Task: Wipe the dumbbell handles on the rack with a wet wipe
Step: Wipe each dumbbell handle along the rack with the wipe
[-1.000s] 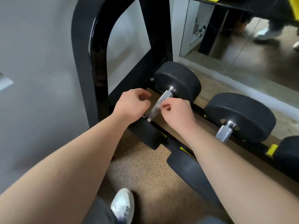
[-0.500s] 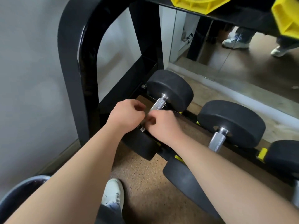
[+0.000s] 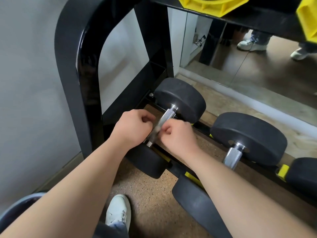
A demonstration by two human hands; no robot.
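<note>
Two hands: left hand (image 3: 132,127) and right hand (image 3: 176,134) flank the handle (image 3: 167,115) of the dumbbell (image 3: 181,98) at the rack's (image 3: 68,66) left end. Both pinch a blurred wipe (image 3: 157,130) across it. The handle runs away rightward, so stroke lengthwise.

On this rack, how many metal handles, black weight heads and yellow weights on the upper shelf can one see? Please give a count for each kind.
Metal handles: 2
Black weight heads: 5
Yellow weights: 2
Total: 9
</note>
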